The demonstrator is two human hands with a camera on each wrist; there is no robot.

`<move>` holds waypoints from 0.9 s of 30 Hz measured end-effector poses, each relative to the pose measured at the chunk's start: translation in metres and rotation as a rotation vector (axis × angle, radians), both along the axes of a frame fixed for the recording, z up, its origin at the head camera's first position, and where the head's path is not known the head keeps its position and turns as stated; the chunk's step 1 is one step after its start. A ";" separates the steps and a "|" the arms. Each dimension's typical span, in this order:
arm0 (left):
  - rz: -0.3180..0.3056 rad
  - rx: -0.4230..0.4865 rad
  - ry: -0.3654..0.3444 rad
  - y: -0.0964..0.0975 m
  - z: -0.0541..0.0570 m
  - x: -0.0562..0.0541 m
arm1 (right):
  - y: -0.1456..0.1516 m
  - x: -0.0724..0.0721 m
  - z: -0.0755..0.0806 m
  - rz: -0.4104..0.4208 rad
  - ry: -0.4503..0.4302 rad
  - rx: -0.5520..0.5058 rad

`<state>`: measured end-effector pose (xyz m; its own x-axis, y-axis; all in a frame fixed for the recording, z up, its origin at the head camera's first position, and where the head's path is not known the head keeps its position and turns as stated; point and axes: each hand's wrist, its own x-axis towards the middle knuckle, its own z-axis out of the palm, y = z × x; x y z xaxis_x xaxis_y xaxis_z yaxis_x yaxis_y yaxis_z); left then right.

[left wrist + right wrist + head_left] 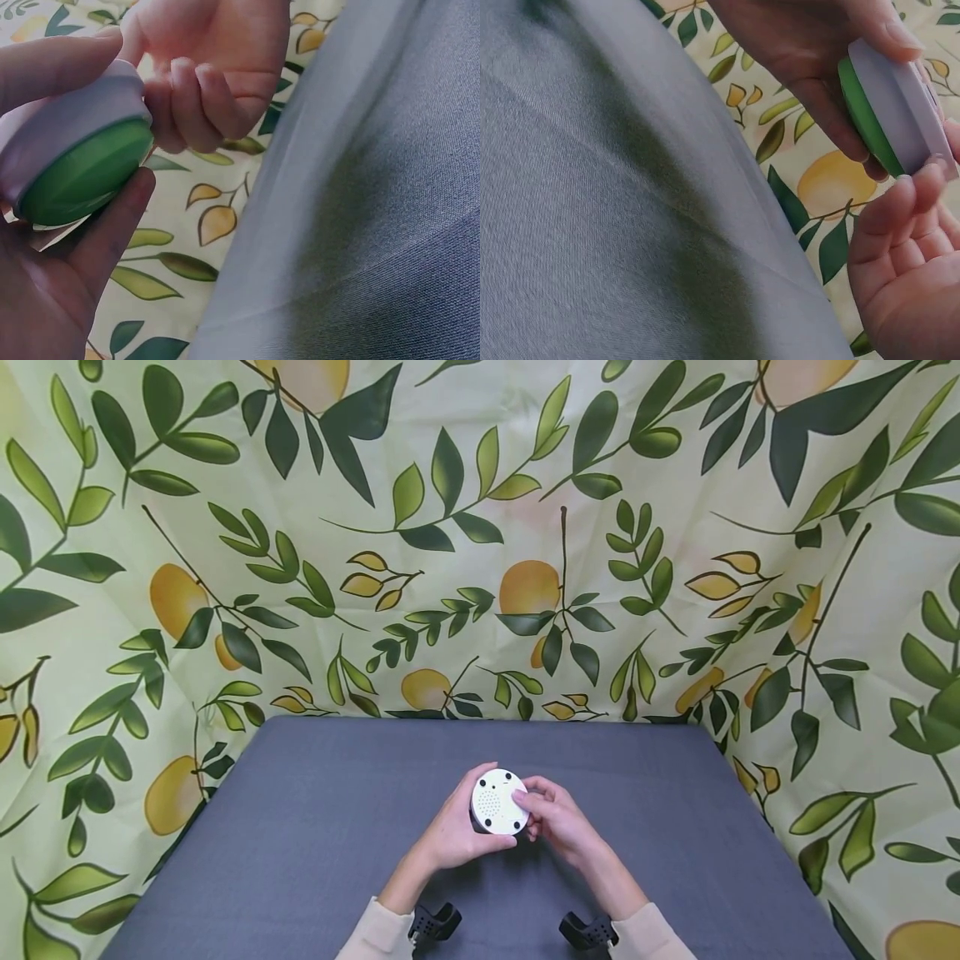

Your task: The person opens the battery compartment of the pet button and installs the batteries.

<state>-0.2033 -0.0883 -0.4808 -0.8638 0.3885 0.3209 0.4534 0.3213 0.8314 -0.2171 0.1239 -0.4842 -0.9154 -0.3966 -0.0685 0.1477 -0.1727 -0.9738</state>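
Note:
A round buzzer (498,803) is held up over the table, its flat white underside towards the head camera. Small speaker holes and several black dots show on that face. Its green dome (90,176) points away, visible in both wrist views. My left hand (448,837) grips the white rim from the left, thumb along the lower edge and fingers around the far side. With the thumb on the white face and curled fingers at the edge, my right hand (564,823) pinches the right side of the buzzer.
A dark grey cloth-covered table (315,827) lies beneath both hands. Behind it and at both sides hangs a pale curtain (465,577) printed with leaves and yellow fruit. Black wrist cameras (437,922) are strapped near the light sleeves (378,931).

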 end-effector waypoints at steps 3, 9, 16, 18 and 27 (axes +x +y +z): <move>0.000 -0.006 0.001 0.001 0.000 0.000 | 0.003 0.001 0.002 0.015 0.022 0.047; -0.011 -0.001 -0.009 0.001 0.000 0.000 | 0.009 0.000 0.005 0.062 0.033 0.111; -0.043 -0.001 -0.047 0.002 -0.001 -0.002 | 0.010 -0.001 0.005 0.104 -0.006 0.109; -0.051 -0.003 -0.058 0.002 -0.001 -0.003 | 0.010 -0.001 0.004 0.098 -0.007 0.104; -0.079 -0.042 -0.076 0.002 0.002 -0.003 | 0.013 0.000 0.002 0.044 -0.008 0.123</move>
